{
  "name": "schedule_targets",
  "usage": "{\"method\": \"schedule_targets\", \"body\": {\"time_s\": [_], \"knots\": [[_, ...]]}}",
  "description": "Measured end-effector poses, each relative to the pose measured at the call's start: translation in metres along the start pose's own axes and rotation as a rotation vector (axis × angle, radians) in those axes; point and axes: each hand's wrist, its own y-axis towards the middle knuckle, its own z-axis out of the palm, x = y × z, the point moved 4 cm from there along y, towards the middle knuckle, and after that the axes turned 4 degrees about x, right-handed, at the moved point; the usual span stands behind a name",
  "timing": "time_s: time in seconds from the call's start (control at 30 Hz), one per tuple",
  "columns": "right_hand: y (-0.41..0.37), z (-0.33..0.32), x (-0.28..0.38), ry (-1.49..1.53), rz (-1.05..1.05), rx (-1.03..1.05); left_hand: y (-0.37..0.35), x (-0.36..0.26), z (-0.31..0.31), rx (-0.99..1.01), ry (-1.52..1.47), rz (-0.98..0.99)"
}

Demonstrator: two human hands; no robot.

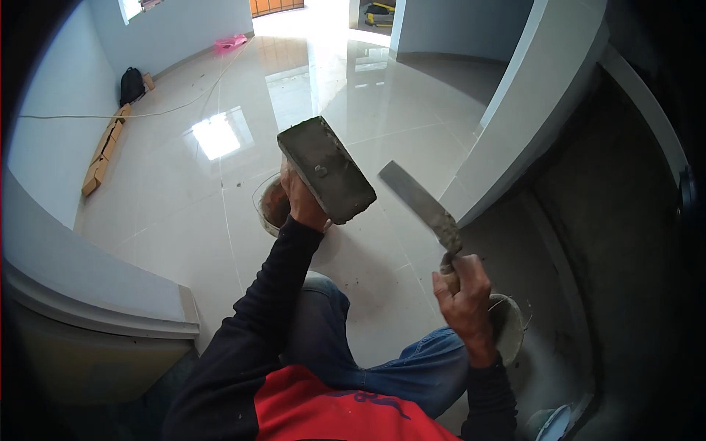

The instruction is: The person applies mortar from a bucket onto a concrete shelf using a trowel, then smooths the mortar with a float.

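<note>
A grey brick with a wet-looking coat and a small lump on its face is held up in my left hand, which grips it from below and behind. Most of the left fingers are hidden by it. My right hand is closed round the wooden handle of a trowel. The trowel's long flat blade points up and left toward the brick, not touching it, and grey mortar clings to the blade near the handle.
A round bucket stands behind my left wrist, and another beside my right wrist. A pale wall edge rises at the right. Cardboard boxes, a black backpack and a pink bag lie farther off on the tiles.
</note>
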Motion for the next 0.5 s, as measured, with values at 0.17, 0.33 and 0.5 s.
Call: {"method": "schedule_targets", "body": {"time_s": [0.17,0.33,0.5], "knots": [[-0.015,0.017,0.004,-0.125,-0.031,-0.101,0.011,-0.076,0.014,-0.153,0.733,0.587],[0.000,0.005,0.006,-0.105,-0.037,-0.209,0.012,-0.088,0.049,-0.024,-0.725,0.031],[0.002,-0.016,0.003,-0.071,-0.041,-0.261,0.018,-0.117,0.057,0.171,-0.761,0.090]]}}
